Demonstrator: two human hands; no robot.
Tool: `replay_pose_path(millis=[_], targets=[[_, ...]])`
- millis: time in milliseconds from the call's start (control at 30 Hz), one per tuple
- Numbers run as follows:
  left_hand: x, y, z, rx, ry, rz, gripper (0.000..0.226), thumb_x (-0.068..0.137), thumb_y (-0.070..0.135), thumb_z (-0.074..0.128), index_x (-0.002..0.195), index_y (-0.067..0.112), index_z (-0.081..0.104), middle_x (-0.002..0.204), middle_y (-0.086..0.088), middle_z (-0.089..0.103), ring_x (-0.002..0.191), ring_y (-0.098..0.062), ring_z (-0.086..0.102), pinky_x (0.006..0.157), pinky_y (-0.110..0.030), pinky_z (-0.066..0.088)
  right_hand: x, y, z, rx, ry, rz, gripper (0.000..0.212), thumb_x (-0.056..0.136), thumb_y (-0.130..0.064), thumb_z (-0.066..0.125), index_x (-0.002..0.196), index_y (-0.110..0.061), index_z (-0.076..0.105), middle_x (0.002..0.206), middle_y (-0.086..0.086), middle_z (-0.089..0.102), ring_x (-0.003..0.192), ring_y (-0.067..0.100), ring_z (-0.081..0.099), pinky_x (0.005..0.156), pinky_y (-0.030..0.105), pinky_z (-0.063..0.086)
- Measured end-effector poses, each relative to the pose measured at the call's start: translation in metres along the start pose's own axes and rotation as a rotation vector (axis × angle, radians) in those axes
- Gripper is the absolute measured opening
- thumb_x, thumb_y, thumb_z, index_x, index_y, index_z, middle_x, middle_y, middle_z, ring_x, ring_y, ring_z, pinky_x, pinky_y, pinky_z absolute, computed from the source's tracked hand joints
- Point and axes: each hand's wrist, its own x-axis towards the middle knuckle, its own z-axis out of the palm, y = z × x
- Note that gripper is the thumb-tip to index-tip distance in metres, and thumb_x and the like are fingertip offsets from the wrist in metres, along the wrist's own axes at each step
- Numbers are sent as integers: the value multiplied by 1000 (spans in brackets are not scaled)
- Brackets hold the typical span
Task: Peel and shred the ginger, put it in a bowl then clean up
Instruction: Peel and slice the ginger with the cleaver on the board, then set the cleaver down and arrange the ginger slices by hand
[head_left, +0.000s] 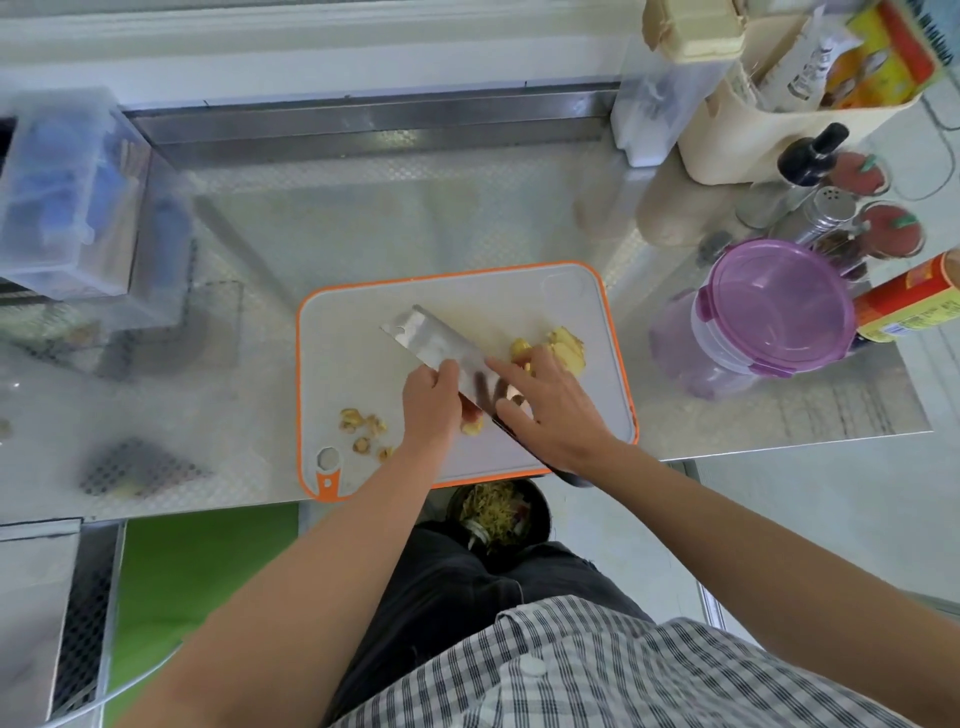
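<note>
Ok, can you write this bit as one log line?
board: ginger, peels | left hand: at knife | right hand: on knife

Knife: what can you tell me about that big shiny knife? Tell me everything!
The knife is a cleaver with a wide, rectangular, shiny metal blade that has a small hole near its far corner. It slants across the board, with the blade end far-left and the dark handle sticking out past the board's near edge. The right hand rests on the blade, fingers spread. The left hand touches its left side. A ginger piece sits beside it.
</note>
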Motion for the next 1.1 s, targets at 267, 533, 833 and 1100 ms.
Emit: replay_pose_path(millis=[267, 533, 833, 1100], targets=[[5, 7, -10, -85, 121, -33, 36, 95, 12, 40, 60, 7, 42, 57, -19, 48, 31, -9, 41, 36, -16, 34, 18, 7, 1, -55, 100, 156, 67, 89, -62, 24, 133, -18, 49, 145, 9, 33, 128, 29, 31, 105, 44, 26], [40, 6, -44, -313, 187, -136, 29, 100, 25, 42, 80, 6, 52, 60, -9, 60, 41, -15, 53, 43, -22, 41, 61, -27, 11, 53, -88, -23, 34, 95, -19, 51, 129, -17, 47, 111, 9, 66, 98, 30, 60, 80, 37, 44], [57, -18, -84, 310, 128, -43, 15, 82, 31, 58, 79, 18, 64, 81, -8, 70, 79, -29, 66, 72, -38, 54, 130, -40, 50, -135, -25, -43, 33, 94, -16, 51, 127, -20, 51, 116, 6, 59, 110, 27, 49, 90, 36, 32], [40, -3, -56, 595, 60, 244, 27, 91, 35, 57, 69, 23, 50, 64, 11, 49, 63, -10, 46, 58, -27, 30, 108, -9, 24, 112, 172, 59, 28, 90, -8, 51, 113, -15, 64, 103, 5, 60, 90, 23, 57, 82, 35, 45]])
